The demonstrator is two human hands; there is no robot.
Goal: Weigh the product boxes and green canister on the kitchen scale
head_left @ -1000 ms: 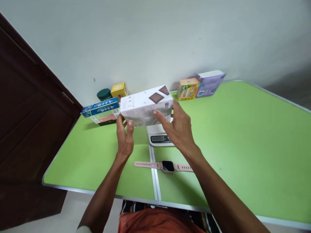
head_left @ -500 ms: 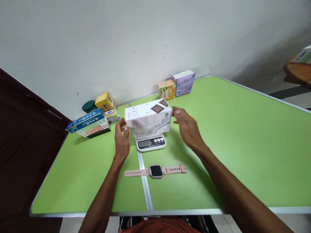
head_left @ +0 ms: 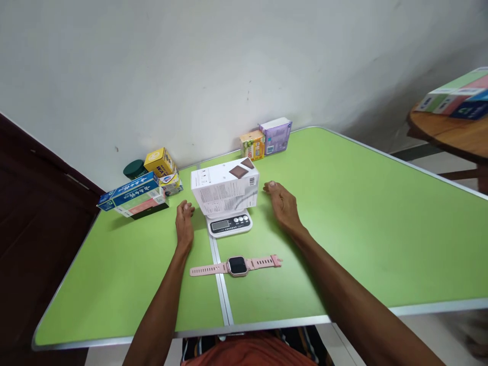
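Note:
A white carton (head_left: 225,189) with brown squares printed on its top rests on a small kitchen scale (head_left: 231,223), whose display and buttons face me. My left hand (head_left: 184,224) is just left of the carton, apart from it, its fingers loosely bent and holding nothing. On the other side my right hand (head_left: 282,206) hovers off the carton's right end, also with nothing in it, fingers partly curled. A pink smartwatch (head_left: 237,265) lies stretched out in front of the scale, its screen dark.
The green table (head_left: 366,229) stands against a wall. At back left are blue and green boxes (head_left: 133,195), a yellow box (head_left: 160,161) and a dark green lid (head_left: 134,169). An orange pack (head_left: 252,146) and a purple pack (head_left: 276,137) stand behind. A wooden stool (head_left: 450,129) at right bears boxes.
Both hands have drawn back from the carton's ends and lowered beside it. The carton stays on the scale. My view has turned rightward, showing more of the wooden stool.

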